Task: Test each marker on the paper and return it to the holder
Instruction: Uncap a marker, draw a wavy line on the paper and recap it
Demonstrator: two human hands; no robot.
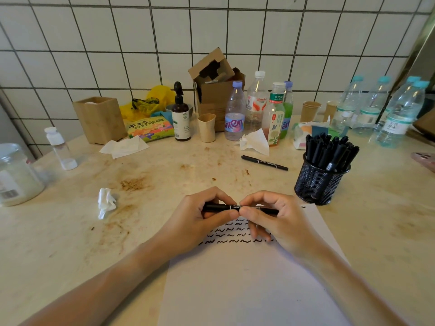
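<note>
I hold one black marker (237,207) level, just above the top of the paper (247,283). My left hand (200,215) is curled round one end of the barrel; my right hand (270,215) pinches the other half, thumbs nearly meeting at mid-barrel. Both grasps are firm, neither hand is released. A two-handed, opposed hold of this kind suits pulling a cap off or pressing one on; which of the two applies I cannot tell, as my fingers hide both ends.

Beneath my fingers lie rows of short black squiggles (231,241), partly covered by my hands. The lower part of the sheet is blank and offers room for further test strokes.

The mesh holder (320,182) stands just beyond the paper's far right corner, touching or nearly touching it, and is crowded with black markers, caps up. I judge that insertion will need a near-vertical entry into a gap.

A second marker (264,162) lies loose on the table (164,175), between the holder and a crumpled tissue (256,142). The direct path from my right hand to the holder is unobstructed. Bottles (235,114) stand well behind. A wadded tissue (106,202) lies to the left, apart from the paper.
</note>
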